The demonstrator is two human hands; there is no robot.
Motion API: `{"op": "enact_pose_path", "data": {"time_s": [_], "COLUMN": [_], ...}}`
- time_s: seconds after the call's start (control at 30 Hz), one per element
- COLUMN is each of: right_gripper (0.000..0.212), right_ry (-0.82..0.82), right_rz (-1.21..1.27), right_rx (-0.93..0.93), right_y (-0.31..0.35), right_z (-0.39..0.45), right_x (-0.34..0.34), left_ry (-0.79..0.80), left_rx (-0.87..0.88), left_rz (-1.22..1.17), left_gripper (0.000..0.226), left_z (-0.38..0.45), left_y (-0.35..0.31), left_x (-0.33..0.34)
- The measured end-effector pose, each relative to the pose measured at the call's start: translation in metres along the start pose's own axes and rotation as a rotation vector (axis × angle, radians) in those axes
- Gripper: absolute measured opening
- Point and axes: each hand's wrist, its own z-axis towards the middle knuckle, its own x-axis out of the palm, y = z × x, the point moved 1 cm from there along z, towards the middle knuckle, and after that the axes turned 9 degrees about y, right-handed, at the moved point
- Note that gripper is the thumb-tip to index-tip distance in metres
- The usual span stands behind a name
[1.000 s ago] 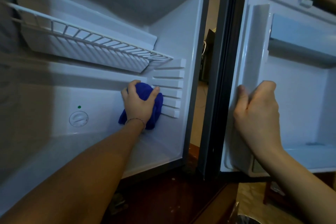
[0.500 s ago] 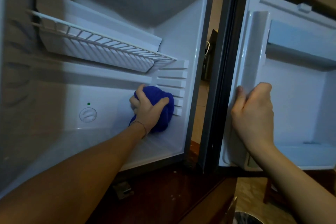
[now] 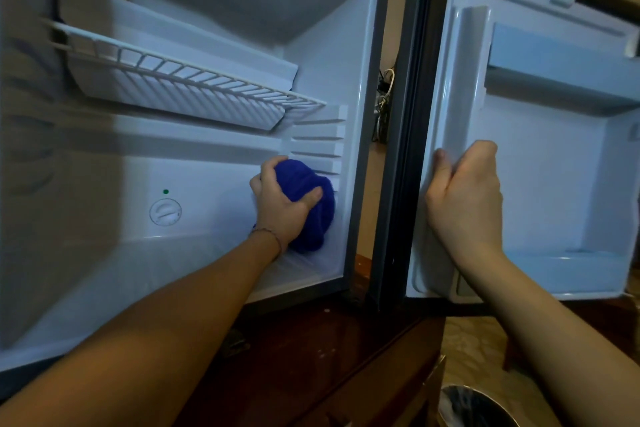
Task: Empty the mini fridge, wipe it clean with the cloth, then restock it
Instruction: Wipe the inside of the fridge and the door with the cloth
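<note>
Left hand (image 3: 282, 210) grips bunched blue cloth (image 3: 313, 204), pressed into the fridge's (image 3: 104, 270) rear right corner, below the wire shelf (image 3: 194, 80). Right hand (image 3: 465, 201) curled round inner edge of the open door (image 3: 554, 149).

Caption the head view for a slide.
Left hand wipes the emptied mini fridge with a blue cloth while right hand grips the open door.
</note>
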Motion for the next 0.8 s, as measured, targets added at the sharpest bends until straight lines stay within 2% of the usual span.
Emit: {"op": "enact_pose_path", "data": {"time_s": [0.23,0.4,0.5,0.67,0.8], "right_gripper": [0.024,0.023,0.023,0.024,0.025], "right_ry": [-0.019,-0.025,-0.027,-0.013,0.003], "right_rz": [0.005,-0.003,-0.006,0.006,0.012], "right_rx": [-0.014,-0.021,-0.019,0.003,0.008], "right_y": [-0.004,-0.005,-0.006,-0.006,-0.004], "right_z": [0.0,0.001,0.003,0.003,0.001], "right_x": [0.002,0.004,0.005,0.004,0.002], "left_ry": [-0.123,-0.19,-0.168,-0.029,-0.045], "left_rx": [-0.107,-0.19,-0.145,0.01,0.031], "left_rz": [-0.017,-0.106,-0.144,-0.063,-0.04], "left_gripper": [0.065,0.067,0.07,0.077,0.073], "left_z": [0.029,0.036,0.031,0.009,-0.002], "left_y": [0.017,0.024,0.017,-0.014,-0.031], "left_x": [-0.008,-0.011,-0.007,0.003,0.011]}}
